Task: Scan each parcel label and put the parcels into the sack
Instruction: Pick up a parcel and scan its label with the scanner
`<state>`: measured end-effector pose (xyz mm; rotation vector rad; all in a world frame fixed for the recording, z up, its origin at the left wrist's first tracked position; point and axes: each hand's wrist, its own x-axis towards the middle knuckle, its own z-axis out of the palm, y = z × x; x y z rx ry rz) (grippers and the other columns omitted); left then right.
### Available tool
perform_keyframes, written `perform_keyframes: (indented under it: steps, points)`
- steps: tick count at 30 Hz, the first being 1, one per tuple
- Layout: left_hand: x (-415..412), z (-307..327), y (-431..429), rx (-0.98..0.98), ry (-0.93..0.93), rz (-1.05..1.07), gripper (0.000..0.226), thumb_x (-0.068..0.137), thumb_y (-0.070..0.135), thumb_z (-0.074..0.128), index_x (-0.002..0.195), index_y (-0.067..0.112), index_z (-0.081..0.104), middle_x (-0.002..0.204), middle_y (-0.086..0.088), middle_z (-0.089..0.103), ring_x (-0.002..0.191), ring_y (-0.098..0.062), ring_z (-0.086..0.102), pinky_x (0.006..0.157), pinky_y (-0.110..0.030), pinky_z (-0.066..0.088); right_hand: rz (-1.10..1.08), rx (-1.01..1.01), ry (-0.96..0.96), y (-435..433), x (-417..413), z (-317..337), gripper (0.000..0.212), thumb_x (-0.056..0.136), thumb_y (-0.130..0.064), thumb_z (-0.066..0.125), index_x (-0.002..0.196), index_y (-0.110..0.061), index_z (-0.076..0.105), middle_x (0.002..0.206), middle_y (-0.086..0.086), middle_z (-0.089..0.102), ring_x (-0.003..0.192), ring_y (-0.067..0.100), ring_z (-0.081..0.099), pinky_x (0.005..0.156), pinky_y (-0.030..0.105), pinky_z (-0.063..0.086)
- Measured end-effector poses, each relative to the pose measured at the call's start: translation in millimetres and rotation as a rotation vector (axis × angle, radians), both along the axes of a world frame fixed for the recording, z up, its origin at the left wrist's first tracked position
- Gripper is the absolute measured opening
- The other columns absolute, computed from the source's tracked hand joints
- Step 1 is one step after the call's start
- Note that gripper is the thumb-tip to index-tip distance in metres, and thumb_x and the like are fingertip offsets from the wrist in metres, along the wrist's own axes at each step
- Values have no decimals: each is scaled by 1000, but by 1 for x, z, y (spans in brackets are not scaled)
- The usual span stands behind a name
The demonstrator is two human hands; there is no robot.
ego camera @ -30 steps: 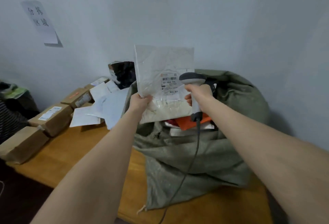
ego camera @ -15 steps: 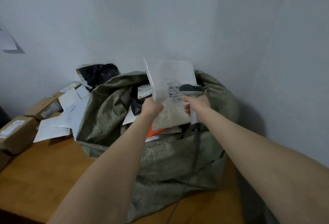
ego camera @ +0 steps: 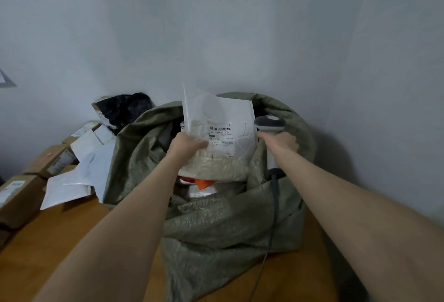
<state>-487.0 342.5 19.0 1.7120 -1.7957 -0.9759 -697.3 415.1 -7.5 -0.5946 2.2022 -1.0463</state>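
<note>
My left hand [ego camera: 186, 144] grips the left edge of a clear plastic parcel [ego camera: 221, 119] with beige contents and a barcode label [ego camera: 221, 133] facing me. It hangs upright over the open mouth of the green woven sack [ego camera: 216, 224]. My right hand [ego camera: 280, 140] holds a grey barcode scanner [ego camera: 270, 124] just right of the parcel, its cable [ego camera: 274, 205] trailing down over the sack's front. Inside the sack lie an orange parcel [ego camera: 204, 183] and white ones, partly hidden.
On the wooden table [ego camera: 48, 253] to the left lie white mailers [ego camera: 84, 172], brown cardboard boxes [ego camera: 21, 196] and a black bag parcel [ego camera: 122, 109] by the wall. The grey wall stands right behind the sack.
The view has swung right, so the sack sits centred. The parcel has come lower and nearer the sack's mouth. The scanner has shifted from in front of the label to the parcel's right side.
</note>
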Motion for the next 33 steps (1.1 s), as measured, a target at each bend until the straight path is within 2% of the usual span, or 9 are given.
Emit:
perform_keyframes:
  steps: [4, 9, 12, 17, 20, 25, 29, 31, 33]
  points:
    - [5, 15, -6, 40, -96, -26, 24, 83, 12, 69, 99, 1, 57, 85, -8, 58, 76, -23, 57, 66, -31, 47, 100, -13, -210, -28, -8, -26, 116, 31, -62, 71, 132, -7, 53, 130, 14, 55, 119, 33, 53, 101, 45, 47]
    - [10, 23, -19, 164, -202, 9, 25, 83, 18, 68, 78, 11, 45, 82, -5, 50, 66, -16, 46, 60, -27, 39, 160, -28, -342, -25, -2, -15, 57, 85, -28, 73, 132, -1, 55, 134, 17, 58, 123, 32, 56, 100, 34, 47]
    - [2, 25, -23, 185, -202, 11, 21, 84, 17, 67, 83, 9, 48, 86, -7, 54, 71, -18, 51, 66, -28, 44, 42, -96, -405, -20, -7, -1, 55, 87, -27, 71, 131, 1, 52, 129, 17, 59, 117, 32, 57, 102, 39, 47]
    - [-38, 40, -27, 37, -371, -47, 16, 80, 12, 63, 73, 8, 50, 69, -7, 52, 62, -20, 50, 56, -28, 42, -182, -403, -349, -3, -42, 45, 26, 85, -20, 69, 106, -11, 58, 97, 4, 61, 81, 20, 57, 80, 31, 50]
    - [-75, 50, -22, 70, -420, -144, 11, 79, 16, 64, 81, 9, 55, 81, -10, 60, 77, -26, 59, 75, -35, 50, -260, -511, -329, 10, -63, 62, 19, 86, -19, 68, 98, -11, 55, 79, -2, 53, 70, 14, 52, 73, 27, 43]
    - [-126, 38, -15, 223, -358, -350, 37, 80, 22, 68, 111, 6, 57, 107, -12, 63, 93, -26, 59, 88, -38, 51, -162, -475, -373, 20, -67, 53, 39, 81, -16, 73, 115, -4, 58, 99, 7, 60, 97, 26, 60, 92, 37, 52]
    - [-135, 23, -15, 160, -100, -79, 37, 87, 15, 63, 118, -1, 52, 78, -9, 50, 66, -20, 49, 53, -30, 39, -85, -506, -496, 22, -62, 57, 19, 84, -9, 71, 88, -11, 53, 87, 1, 59, 89, 22, 59, 87, 32, 50]
    - [-139, 8, -6, 182, -73, -61, 40, 91, 19, 59, 123, -3, 51, 76, -9, 51, 64, -21, 49, 51, -28, 36, -83, -532, -513, 20, -59, 55, 15, 83, -8, 71, 93, -8, 59, 90, 4, 61, 90, 22, 60, 84, 31, 50]
    - [-144, -11, 6, 244, -146, -175, 52, 92, 33, 60, 128, -3, 49, 95, -15, 61, 81, -26, 59, 63, -31, 43, -68, -491, -509, 19, -54, 47, 36, 83, -9, 71, 116, -1, 59, 98, 8, 62, 94, 24, 61, 84, 32, 50]
